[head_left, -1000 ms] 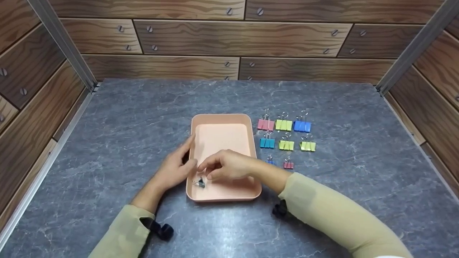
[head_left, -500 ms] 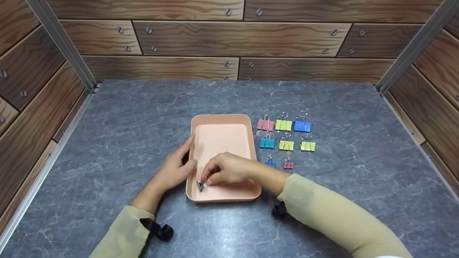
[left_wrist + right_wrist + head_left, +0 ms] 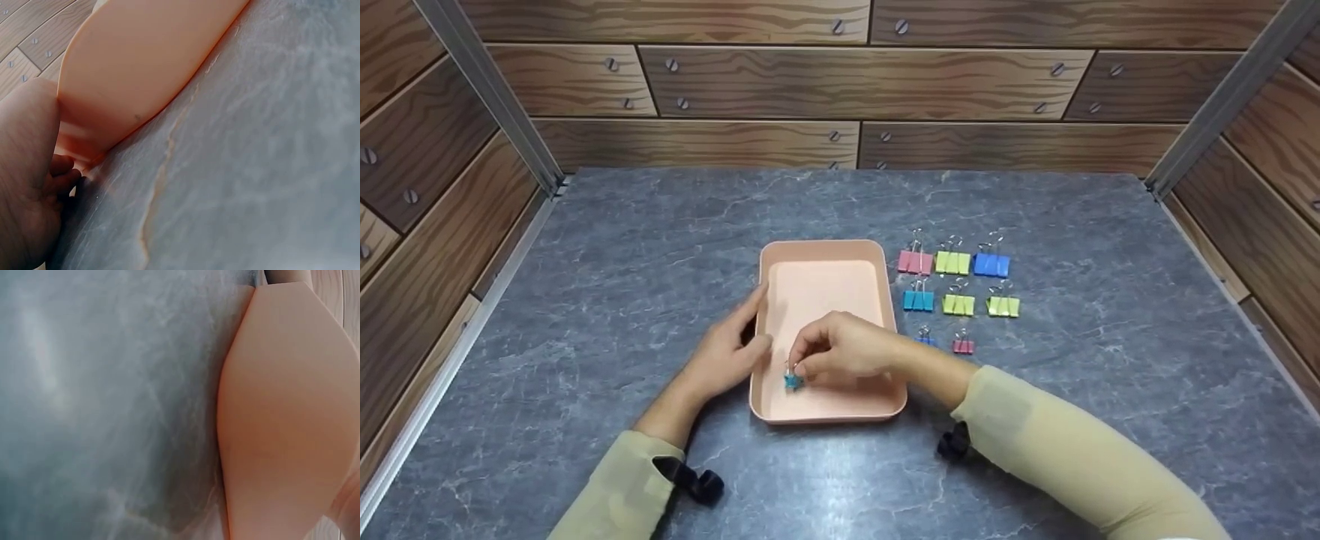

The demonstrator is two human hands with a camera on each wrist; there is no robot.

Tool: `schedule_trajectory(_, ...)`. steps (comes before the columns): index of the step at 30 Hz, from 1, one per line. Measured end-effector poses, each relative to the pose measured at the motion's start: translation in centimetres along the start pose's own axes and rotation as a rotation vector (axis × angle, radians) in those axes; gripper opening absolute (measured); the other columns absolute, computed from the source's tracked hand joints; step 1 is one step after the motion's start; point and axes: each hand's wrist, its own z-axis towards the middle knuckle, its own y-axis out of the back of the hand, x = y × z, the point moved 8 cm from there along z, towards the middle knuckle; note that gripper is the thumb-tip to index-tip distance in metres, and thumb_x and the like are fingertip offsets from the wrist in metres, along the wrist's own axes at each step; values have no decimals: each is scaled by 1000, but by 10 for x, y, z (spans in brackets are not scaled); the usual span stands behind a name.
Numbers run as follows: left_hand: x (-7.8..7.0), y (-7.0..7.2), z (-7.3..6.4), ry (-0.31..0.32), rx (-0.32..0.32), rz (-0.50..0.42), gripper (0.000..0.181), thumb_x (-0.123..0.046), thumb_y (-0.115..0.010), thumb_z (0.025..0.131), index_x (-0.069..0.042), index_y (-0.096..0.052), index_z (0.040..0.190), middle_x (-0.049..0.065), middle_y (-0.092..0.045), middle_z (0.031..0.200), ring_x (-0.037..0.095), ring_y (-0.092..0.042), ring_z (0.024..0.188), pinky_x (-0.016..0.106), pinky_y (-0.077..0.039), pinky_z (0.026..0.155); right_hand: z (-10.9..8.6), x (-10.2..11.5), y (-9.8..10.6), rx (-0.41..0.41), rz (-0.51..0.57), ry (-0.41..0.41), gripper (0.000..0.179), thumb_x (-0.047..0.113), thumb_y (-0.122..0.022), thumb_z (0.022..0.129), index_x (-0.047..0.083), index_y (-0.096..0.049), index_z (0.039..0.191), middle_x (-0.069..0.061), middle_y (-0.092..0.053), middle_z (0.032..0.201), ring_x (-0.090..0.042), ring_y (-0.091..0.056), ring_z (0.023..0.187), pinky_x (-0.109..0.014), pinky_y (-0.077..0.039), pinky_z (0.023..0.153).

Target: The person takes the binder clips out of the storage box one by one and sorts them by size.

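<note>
A shallow peach tray (image 3: 829, 285) sits lengthwise on the table. My left hand (image 3: 723, 361) grips its left side, the thumb over the rim and the fingers along the outer wall; the left wrist view shows the thumb side (image 3: 28, 129) against the tray's wall (image 3: 140, 62). Over the tray's near-left part, my right hand (image 3: 851, 346) pinches a small teal binder clip (image 3: 793, 381) by its wire handles. Whether the clip touches the tray floor, I cannot tell. In the right wrist view, the tray's outer wall (image 3: 287, 405) hides most of that hand.
Right of the tray, binder clips stand in rows: large pink (image 3: 915, 262), lime (image 3: 952, 262) and blue (image 3: 992, 265); medium teal (image 3: 918, 301) and two lime; small blue (image 3: 926, 341), partly behind my right wrist, and small pink (image 3: 963, 346). Wood-patterned panels (image 3: 855, 82) surround the marbled table (image 3: 660, 225).
The small clip lay loose on the tray floor; my right hand has taken it by the handles, turned it and moved it slightly right. My left hand stays at the tray.
</note>
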Motion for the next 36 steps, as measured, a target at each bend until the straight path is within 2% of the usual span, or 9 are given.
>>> schedule_trajectory(5, 1, -1, 0, 4, 3, -4, 79, -19, -62, 96, -20, -32, 169, 19, -46, 162, 33, -46, 147, 50, -37, 122, -7, 2, 13, -62, 27, -6, 8, 8, -76, 97, 5, -81, 102, -2, -79, 94, -17, -69, 81, -23, -57, 75)
schedule_trajectory(10, 0, -1, 1, -10, 12, -8, 79, -18, -63, 97, -19, -31, 169, 20, -43, 163, 34, -44, 149, 49, -35, 123, -21, 7, 33, -132, 6, -16, 11, 12, -76, 97, 8, -83, 105, 3, -78, 95, -13, -65, 82, -23, -53, 72)
schedule_trajectory(18, 0, 0, 1, -22, 18, -5, 79, -18, -64, 97, -19, -32, 169, 18, -41, 164, 32, -42, 150, 46, -33, 125, -60, 16, 71, -237, -26, -7, 15, 15, -75, 99, 6, -83, 109, 0, -78, 98, -15, -67, 88, -26, -56, 77)
schedule_trajectory(23, 1, 0, 0, -30, 16, -2, 79, -16, -64, 97, -16, -32, 168, 19, -41, 164, 34, -42, 150, 47, -34, 124, -91, 8, 99, -318, -57, -51, 15, 18, -77, 99, 9, -83, 109, -2, -78, 102, -17, -68, 89, -28, -60, 79)
schedule_trajectory(29, 1, 0, 0, -28, 11, -9, 78, -15, -63, 97, -17, -32, 169, 19, -42, 164, 34, -42, 150, 49, -34, 124, -128, -6, 130, -391, -85, -78, 16, 13, -75, 99, 4, -81, 111, -8, -77, 103, -16, -69, 90, -32, -62, 82)
schedule_trajectory(36, -1, 0, 0, -43, -3, -24, 77, -14, -62, 97, -16, -33, 168, 19, -45, 163, 32, -45, 148, 50, -36, 123, -166, -29, 151, -440, -123, -169, 20, 15, -73, 101, 3, -80, 115, -12, -77, 106, -21, -71, 93, -34, -63, 83)
